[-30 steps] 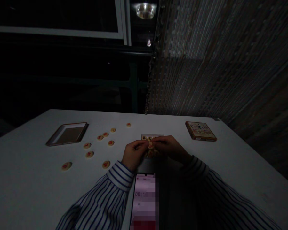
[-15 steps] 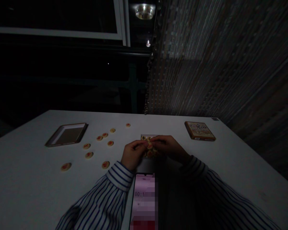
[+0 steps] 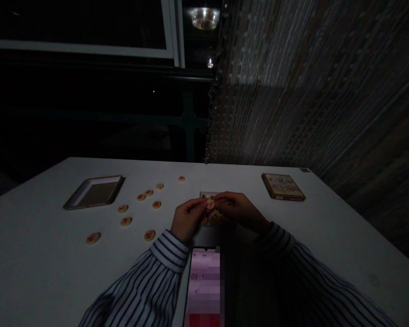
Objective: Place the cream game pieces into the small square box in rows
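A round xiangqi piece [image 3: 210, 204] with a red character is pinched between my two hands, its face turned toward me. My left hand [image 3: 187, 219] grips it from the left, with the thumb along its edge. From the other side, the fingertips of my right hand [image 3: 242, 210] close on it. Just below are several more xiangqi pieces [image 3: 212, 219], crowded together in a small pale box [image 3: 202, 194] that my hands partly cover. Loose red-marked pieces [image 3: 126, 221] lie scattered to the left.
At the left lies an open, shallow box part [image 3: 94, 193]. A printed box lid [image 3: 283, 186] rests on the right of the white table [image 3: 54, 272]. A phone [image 3: 204, 286] with a lit timer lies between my forearms. Beyond the table hangs a string curtain [image 3: 276, 91].
The piece between my fingers has shifted slightly, and its red face now shows more plainly. Both hands stay over the box. The loose pieces have not moved.
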Motion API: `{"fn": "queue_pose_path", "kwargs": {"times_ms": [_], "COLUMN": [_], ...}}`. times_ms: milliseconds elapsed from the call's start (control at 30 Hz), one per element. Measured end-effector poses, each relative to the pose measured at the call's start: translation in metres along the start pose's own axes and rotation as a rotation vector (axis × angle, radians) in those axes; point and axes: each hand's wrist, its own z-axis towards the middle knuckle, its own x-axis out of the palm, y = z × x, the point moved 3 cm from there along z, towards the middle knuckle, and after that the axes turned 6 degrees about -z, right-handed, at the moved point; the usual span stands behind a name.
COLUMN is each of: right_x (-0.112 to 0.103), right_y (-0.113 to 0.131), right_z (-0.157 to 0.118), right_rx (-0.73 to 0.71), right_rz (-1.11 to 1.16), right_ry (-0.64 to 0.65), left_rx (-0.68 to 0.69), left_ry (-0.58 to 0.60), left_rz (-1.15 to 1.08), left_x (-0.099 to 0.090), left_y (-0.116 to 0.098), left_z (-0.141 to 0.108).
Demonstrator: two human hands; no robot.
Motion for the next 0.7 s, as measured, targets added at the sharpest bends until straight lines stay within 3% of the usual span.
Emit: {"fn": "queue_pose_path", "kwargs": {"times_ms": [300,700], "right_x": [0.002,0.0009], "right_y": [-0.008,-0.0031], "right_z": [0.002,0.0001], "right_rx": [0.022,-0.032], "right_rz": [0.08,-0.054], "right_ry": [-0.016,-0.04], "left_rx": [-0.043,-0.08], "left_ry": [0.042,0.046], "left_rz": [-0.089,-0.098], "left_x": [0.0,-0.0001], "left_y": [0.0065,0.0042], "left_z": [0.0017,-0.0002]}}
